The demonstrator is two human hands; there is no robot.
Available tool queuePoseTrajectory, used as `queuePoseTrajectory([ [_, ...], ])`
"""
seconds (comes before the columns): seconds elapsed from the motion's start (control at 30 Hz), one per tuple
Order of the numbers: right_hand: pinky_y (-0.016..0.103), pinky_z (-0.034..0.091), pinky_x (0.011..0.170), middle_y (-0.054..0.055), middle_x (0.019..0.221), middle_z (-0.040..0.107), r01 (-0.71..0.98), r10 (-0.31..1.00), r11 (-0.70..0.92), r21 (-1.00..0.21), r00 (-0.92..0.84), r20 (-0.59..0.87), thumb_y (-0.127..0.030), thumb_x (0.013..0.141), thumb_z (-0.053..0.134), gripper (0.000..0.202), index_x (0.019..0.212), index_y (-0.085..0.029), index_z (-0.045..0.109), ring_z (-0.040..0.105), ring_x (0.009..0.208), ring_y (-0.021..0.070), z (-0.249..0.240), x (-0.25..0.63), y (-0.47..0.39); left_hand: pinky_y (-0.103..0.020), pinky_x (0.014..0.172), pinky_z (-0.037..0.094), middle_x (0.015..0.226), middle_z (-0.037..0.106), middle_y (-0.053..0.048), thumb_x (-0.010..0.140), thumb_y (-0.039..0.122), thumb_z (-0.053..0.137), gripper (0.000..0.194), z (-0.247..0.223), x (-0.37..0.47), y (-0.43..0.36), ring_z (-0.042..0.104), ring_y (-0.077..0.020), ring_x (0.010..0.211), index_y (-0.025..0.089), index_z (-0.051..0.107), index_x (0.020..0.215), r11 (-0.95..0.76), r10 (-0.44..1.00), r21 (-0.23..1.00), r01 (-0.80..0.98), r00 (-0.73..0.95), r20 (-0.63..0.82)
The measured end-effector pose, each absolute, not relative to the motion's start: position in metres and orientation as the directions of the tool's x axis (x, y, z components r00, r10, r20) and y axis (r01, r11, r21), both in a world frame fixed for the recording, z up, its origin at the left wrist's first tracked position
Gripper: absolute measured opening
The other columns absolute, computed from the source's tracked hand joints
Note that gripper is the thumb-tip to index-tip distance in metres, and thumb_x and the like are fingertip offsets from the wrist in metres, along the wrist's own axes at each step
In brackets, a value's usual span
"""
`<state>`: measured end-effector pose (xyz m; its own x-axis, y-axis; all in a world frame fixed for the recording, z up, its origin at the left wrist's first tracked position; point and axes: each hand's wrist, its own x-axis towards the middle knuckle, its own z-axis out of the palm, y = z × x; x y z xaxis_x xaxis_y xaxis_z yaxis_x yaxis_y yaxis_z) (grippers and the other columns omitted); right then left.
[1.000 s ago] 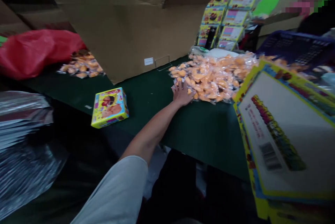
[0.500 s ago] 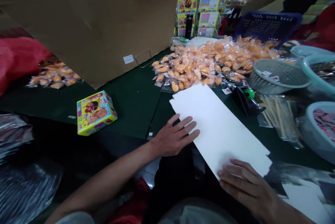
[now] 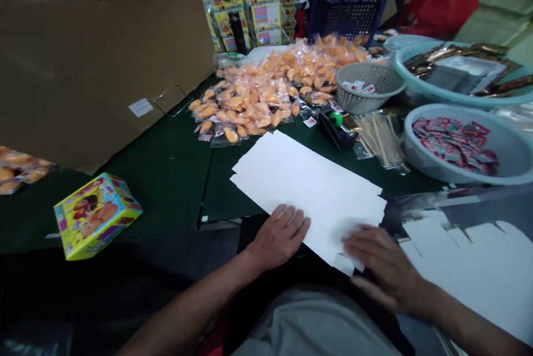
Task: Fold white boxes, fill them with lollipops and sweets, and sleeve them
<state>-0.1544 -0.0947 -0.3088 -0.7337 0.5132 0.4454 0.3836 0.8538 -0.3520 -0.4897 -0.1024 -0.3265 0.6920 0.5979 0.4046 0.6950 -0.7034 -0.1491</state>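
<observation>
A flat white cardboard box blank (image 3: 303,178) with notched flaps lies over the table's front edge, slanting from far left to near right. My left hand (image 3: 281,236) rests on its near edge, fingers bent a little on top, the thumb hidden. Over the blank's right end is my right hand (image 3: 381,264), blurred by motion, its fingers stretched out and the thumb apart. Whether it touches the card I cannot tell. To the right, more white blanks (image 3: 478,267) lie beside my right forearm. A yellow printed box (image 3: 97,214) stands to the left.
Orange pieces in clear bags (image 3: 254,95) are heaped at the back. A tape dispenser (image 3: 339,131), wooden sticks (image 3: 381,139), a grey basket (image 3: 368,86), a bowl of small sachets (image 3: 466,173) and a blue-green basin (image 3: 416,86) stand right. A large cardboard carton (image 3: 137,56) rises at the left.
The view has swung to the right. The blank now lies more crosswise, with a second flap edge showing. My left hand's fingers have drawn together; my right hand has shifted along the right end.
</observation>
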Motion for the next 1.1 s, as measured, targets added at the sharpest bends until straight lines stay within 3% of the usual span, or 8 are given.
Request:
queuePoseTrajectory([
  [0.17,0.052,0.054,0.102,0.012,0.131,0.071,0.642,0.736,0.650,-0.406,-0.401,0.545,-0.024,0.096,0.073,0.050,0.145,-0.023,0.063,0.067,0.118,0.0322,-0.278,-0.127,-0.073,-0.053,0.108,0.044,0.129,0.067,-0.020,0.104,0.020,0.053,0.036,-0.316,-0.445,-0.127,0.063,-0.0326,0.117,0.005,0.065,0.135,-0.637,0.672,-0.196,0.746,0.661,0.333],
  [0.33,0.057,0.045,0.119,0.013,0.151,0.061,0.582,0.641,0.767,-0.272,-0.672,0.370,-0.035,0.106,0.059,0.045,0.148,-0.017,0.060,0.054,0.143,0.0342,-0.301,-0.168,-0.031,-0.046,0.085,0.046,0.119,0.066,-0.021,0.106,0.021,0.048,0.032,-0.316,-0.386,-0.127,0.063,-0.0284,0.097,0.005,0.069,0.124,-0.704,0.636,-0.180,0.687,0.722,0.271],
  [0.47,0.060,0.038,0.124,0.013,0.160,0.053,0.508,0.546,0.838,-0.198,-0.776,0.317,-0.036,0.110,0.050,0.046,0.151,-0.016,0.058,0.046,0.152,0.0336,-0.329,-0.197,0.003,-0.048,0.095,0.046,0.126,0.065,-0.021,0.107,0.022,0.049,0.039,-0.320,-0.398,-0.125,0.062,-0.0300,0.108,0.003,0.063,0.137,-0.596,0.700,-0.240,0.766,0.642,0.314],
  [0.6,0.058,0.036,0.127,0.009,0.163,0.050,0.421,0.479,0.873,-0.245,-0.834,0.275,-0.040,0.108,0.053,0.048,0.152,-0.020,0.058,0.042,0.155,0.0325,-0.332,-0.219,0.024,-0.047,0.103,0.046,0.130,0.066,-0.018,0.107,0.023,0.052,0.037,-0.317,-0.456,-0.139,0.061,-0.0300,0.115,0.006,0.062,0.138,-0.469,0.785,-0.249,0.848,0.529,0.323],
  [0.77,0.059,0.033,0.129,0.013,0.164,0.048,0.352,0.429,0.882,-0.314,-0.876,0.222,-0.037,0.106,0.055,0.050,0.151,-0.017,0.060,0.042,0.154,0.0349,-0.326,-0.274,0.053,-0.043,0.094,0.048,0.125,0.069,-0.016,0.108,0.020,0.048,0.030,-0.306,-0.515,-0.141,0.061,-0.0265,0.108,0.011,0.064,0.133,-0.465,0.837,-0.202,0.862,0.503,0.217],
  [0.93,0.060,0.030,0.130,0.011,0.160,0.053,0.296,0.419,0.856,-0.423,-0.878,0.231,-0.041,0.103,0.061,0.049,0.147,-0.021,0.063,0.044,0.153,0.0338,-0.336,-0.306,0.090,-0.045,0.101,0.045,0.144,0.060,-0.016,0.109,0.025,0.050,0.037,-0.305,-0.538,-0.117,0.054,-0.0300,0.126,0.013,0.056,0.143,-0.426,0.870,-0.166,0.889,0.453,0.194],
  [1.03,0.061,0.028,0.130,0.010,0.161,0.052,0.259,0.388,0.862,-0.436,-0.890,0.239,-0.043,0.105,0.060,0.048,0.148,-0.023,0.062,0.043,0.154,0.0337,-0.328,-0.301,0.091,-0.043,0.097,0.044,0.136,0.063,-0.016,0.110,0.026,0.048,0.035,-0.310,-0.542,-0.109,0.056,-0.0293,0.120,0.011,0.057,0.141,-0.439,0.865,-0.152,0.885,0.463,0.193],
  [1.1,0.057,0.037,0.125,0.013,0.157,0.055,0.239,0.371,0.868,-0.435,-0.894,0.250,-0.047,0.106,0.060,0.049,0.147,-0.021,0.063,0.049,0.148,0.0342,-0.314,-0.292,0.077,-0.043,0.093,0.043,0.127,0.066,-0.015,0.111,0.023,0.046,0.034,-0.313,-0.541,-0.108,0.056,-0.0280,0.113,0.009,0.058,0.140,-0.465,0.852,-0.131,0.876,0.483,0.201],
])
